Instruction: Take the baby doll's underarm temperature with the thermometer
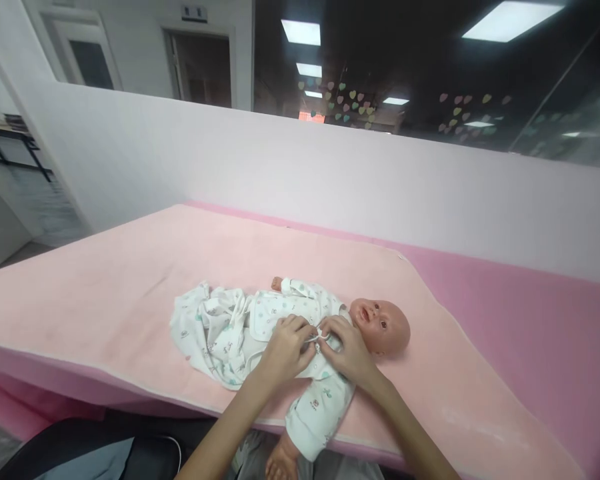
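A baby doll [387, 327] lies on its back on a pink padded mat, its head to the right. It wears a white patterned top [320, 407], and patterned cloth [200, 333] bunches around its lower body. Over the doll's chest, my left hand [293, 343] pinches a thin white tie string [311, 339] between its fingers. My right hand [347, 350] is closed on the same string close beside it, near the doll's neck. The doll's near arm hangs over the mat's front edge.
The pink mat [105, 293] covers the table, with a darker pink cover [520, 313] at the right. A white partition [280, 167] stands behind. At the lower left is a black bag-like object [155, 460].
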